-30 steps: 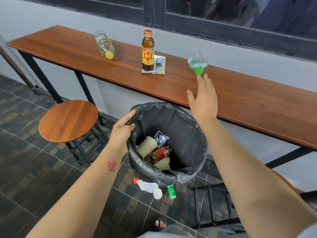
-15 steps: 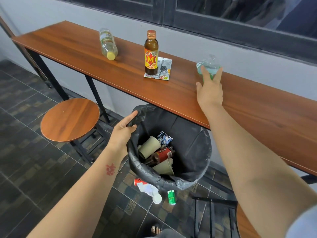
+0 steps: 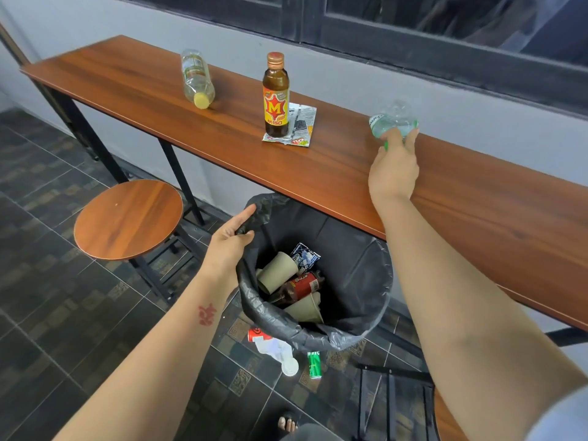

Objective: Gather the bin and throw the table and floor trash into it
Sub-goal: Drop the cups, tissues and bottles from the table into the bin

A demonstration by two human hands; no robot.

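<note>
Reaching farther since the earlier frame, the right hand (image 3: 394, 167) now has its fingers closing on the crumpled clear bottle (image 3: 392, 121) on the table (image 3: 477, 198) above the bin (image 3: 350, 332), whose liner the left hand (image 3: 229, 241) pinches; judged best squeezed firmly before lifting

1. The left hand (image 3: 229, 241) was extended forward and low, palm turned inward, thumb and fingers pinched closed on a thin edge
2. The left forearm ran diagonally up from the lower left and carried a red mark on its inner side
3. The right hand (image 3: 394, 167) was extended further forward and higher, back of hand upward, fingers curled closed at the tips
4. The right arm was nearly straight
</note>
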